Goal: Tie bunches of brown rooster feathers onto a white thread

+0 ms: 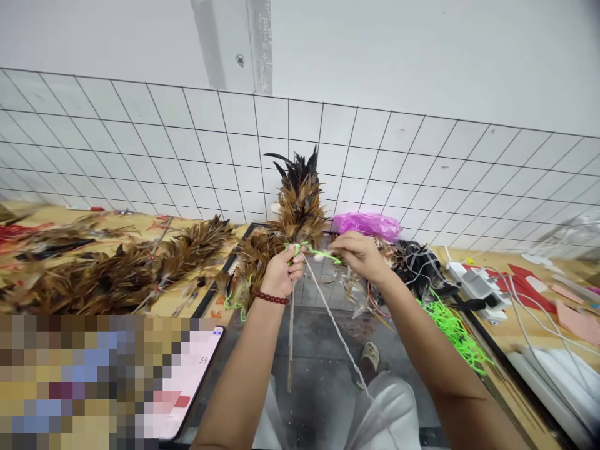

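A feather duster (302, 200) with brown feathers and black tips stands upright in front of me. My left hand (282, 273) is closed around its base, where bright green cord (295, 250) is bound. Below that fist a thin stick (290, 350) points down. A twisted whitish cord (332, 315) runs from near the same hand down to my lap. To the right, my right hand (360, 255) pinches at a length of green cord (323, 252) leading out from the binding. Its fingertips partly hide where the cord ends.
Brown feather bundles (117, 275) cover the table on the left, near a phone (187, 387). On the right lie a pink plastic bag (368, 225), a heap of green cord (450, 331) and a white power strip (478, 290) with cables. A wire grid (289, 119) stands behind.
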Demonstrator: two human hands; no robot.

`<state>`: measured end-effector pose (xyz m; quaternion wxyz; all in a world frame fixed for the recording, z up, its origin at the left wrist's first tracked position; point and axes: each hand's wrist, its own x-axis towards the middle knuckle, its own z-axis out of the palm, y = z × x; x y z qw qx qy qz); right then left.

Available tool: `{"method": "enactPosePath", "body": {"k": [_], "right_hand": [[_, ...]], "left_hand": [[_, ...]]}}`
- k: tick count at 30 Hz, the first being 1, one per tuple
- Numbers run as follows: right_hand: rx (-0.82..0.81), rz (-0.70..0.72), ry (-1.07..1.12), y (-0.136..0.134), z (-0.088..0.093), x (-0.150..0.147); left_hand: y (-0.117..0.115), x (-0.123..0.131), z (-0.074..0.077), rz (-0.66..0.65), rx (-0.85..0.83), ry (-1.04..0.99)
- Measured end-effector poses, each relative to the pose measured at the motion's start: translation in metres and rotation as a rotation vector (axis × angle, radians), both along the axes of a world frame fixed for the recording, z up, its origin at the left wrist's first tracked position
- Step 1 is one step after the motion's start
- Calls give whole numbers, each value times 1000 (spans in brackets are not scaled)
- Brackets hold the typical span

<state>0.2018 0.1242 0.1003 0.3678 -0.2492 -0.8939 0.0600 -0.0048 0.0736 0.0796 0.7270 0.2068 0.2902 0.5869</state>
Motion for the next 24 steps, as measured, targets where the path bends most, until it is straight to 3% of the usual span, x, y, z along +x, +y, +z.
{"method": "enactPosePath", "body": {"k": [3,8,11,14,18,21,23,24], "right_hand": [[208,110,-142,-12,20,-14],[422,36,-333,-4,20,-30],[452,7,-359,2,17,-29],[382,-7,-320,2,13,-27],[64,-139,83,-11,-5,-33],[-517,-158,377,-28,-30,-37],[-909,-70,333,-37,-40,-34],[-996,-54,289,-39,-41,-30]], "left_hand": [[0,10,-3,32,-18,99],[-5,24,-2,-74,55,179],[-8,27,-2,-54,113,225],[-8,30,-4,-35,172,288],[-9,31,-5,50,190,335],[-8,29,-5,106,210,374],[-6,28,-8,127,216,438],[-5,28,-9,136,214,490]]}}
